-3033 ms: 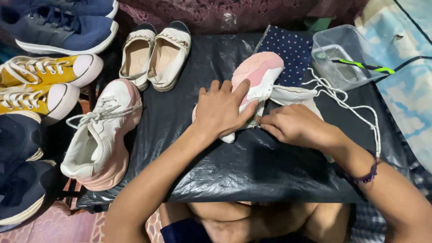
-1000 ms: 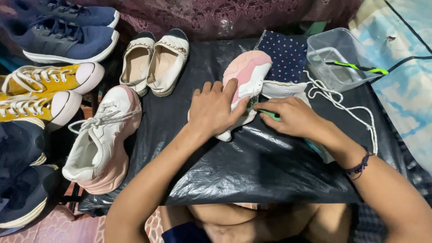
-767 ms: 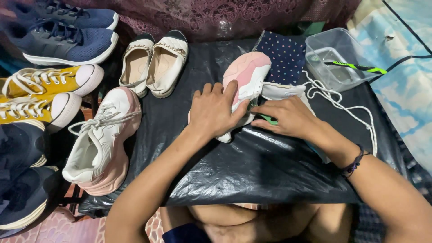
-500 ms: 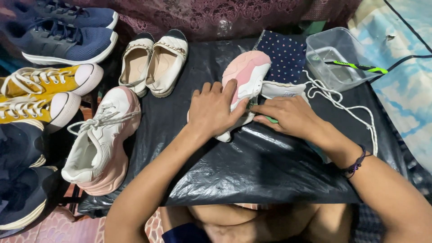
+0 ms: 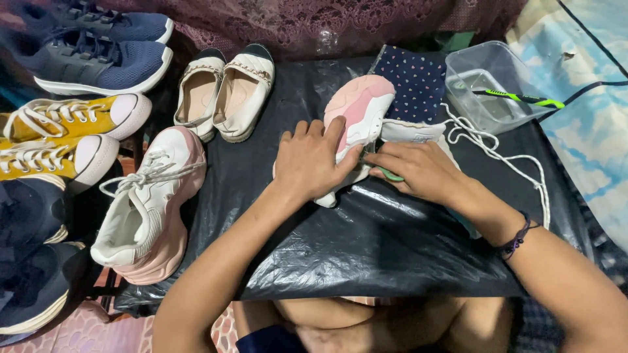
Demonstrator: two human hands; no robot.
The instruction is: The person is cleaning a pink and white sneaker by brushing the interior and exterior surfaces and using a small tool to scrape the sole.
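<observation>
A pink and white sneaker (image 5: 358,111) lies sole-up on a black plastic sheet (image 5: 366,242). My left hand (image 5: 313,160) presses flat on the sneaker's sole and holds it down. My right hand (image 5: 418,171) is closed on a green-handled brush (image 5: 391,175), whose tip shows under the fingers against the shoe's side. A loose white shoelace (image 5: 504,153) trails to the right of the shoe.
A clear plastic tub (image 5: 497,88) with a green toothbrush (image 5: 523,99) stands at the back right, next to a dotted navy cloth (image 5: 415,82). A matching pink and white sneaker (image 5: 147,209), beige flats (image 5: 226,95), yellow sneakers (image 5: 59,134) and navy shoes (image 5: 98,46) lie at the left.
My right hand has shifted slightly left along the shoe's side with the brush. My left hand stays on the sole.
</observation>
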